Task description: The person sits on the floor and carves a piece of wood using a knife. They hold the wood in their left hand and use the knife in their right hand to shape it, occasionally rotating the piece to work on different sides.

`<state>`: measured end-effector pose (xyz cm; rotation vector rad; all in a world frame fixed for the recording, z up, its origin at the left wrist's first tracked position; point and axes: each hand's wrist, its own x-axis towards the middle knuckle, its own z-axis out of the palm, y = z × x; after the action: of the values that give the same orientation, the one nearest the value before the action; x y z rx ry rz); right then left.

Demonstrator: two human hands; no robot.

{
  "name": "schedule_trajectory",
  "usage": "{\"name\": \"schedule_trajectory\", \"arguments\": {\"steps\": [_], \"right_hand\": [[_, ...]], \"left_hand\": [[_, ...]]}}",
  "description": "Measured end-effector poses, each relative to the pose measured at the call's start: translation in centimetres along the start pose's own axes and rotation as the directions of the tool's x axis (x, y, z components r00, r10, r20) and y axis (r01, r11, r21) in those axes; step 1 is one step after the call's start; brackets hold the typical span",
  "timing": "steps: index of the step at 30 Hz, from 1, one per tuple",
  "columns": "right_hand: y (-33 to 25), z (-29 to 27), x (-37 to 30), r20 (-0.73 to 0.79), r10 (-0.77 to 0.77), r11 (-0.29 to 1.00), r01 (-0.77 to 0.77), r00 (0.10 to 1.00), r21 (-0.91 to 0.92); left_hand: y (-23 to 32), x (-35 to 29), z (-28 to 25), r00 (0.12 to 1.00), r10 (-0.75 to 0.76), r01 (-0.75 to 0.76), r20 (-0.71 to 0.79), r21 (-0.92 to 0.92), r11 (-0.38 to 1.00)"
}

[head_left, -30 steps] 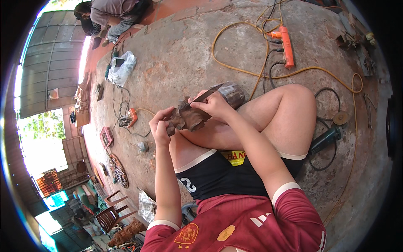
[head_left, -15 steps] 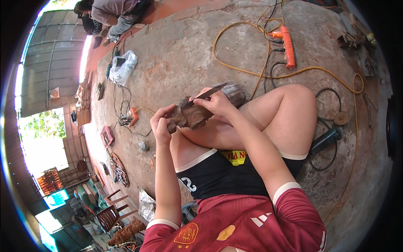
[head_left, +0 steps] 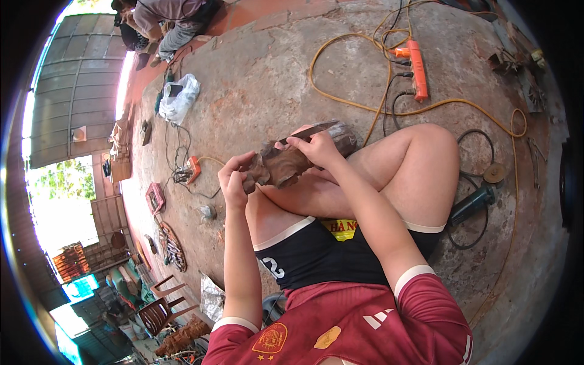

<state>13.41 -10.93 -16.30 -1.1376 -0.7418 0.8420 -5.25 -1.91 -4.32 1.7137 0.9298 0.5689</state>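
Left hand [head_left: 233,177] closed on the left end of a brown carved piece [head_left: 284,166], which lies between the hands above the crossed legs; right hand [head_left: 319,151] gripping a dark flat blade [head_left: 312,131]; orange power strip [head_left: 417,71] on the floor [head_left: 261,85] beyond

A rough workshop, shown by its stained grey concrete floor [head_left: 255,79], long orange plastic power strip [head_left: 418,73] and dark-green cylindrical corded power tool [head_left: 472,205].
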Motion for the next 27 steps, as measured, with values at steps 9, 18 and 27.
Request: {"name": "schedule_trajectory", "arguments": {"steps": [9, 18, 27], "right_hand": [[0.1, 0.0, -0.1, 0.057, 0.051, 0.999, -0.051, 0.997, -0.003], [1.1, -0.3, 0.1, 0.137, 0.083, 0.988, -0.099, 0.987, 0.118], [-0.6, -0.9, -0.1, 0.121, 0.110, 0.991, -0.118, 0.986, 0.058]], "left_hand": [[0.6, 0.0, 0.4, 1.000, 0.002, -0.002, 0.007, 0.028, 1.000], [0.6, -0.1, 0.5, 1.000, 0.008, -0.009, 0.008, 0.020, 1.000], [0.7, -0.3, 0.6, 1.000, 0.013, -0.013, 0.003, 0.017, 1.000]]}}
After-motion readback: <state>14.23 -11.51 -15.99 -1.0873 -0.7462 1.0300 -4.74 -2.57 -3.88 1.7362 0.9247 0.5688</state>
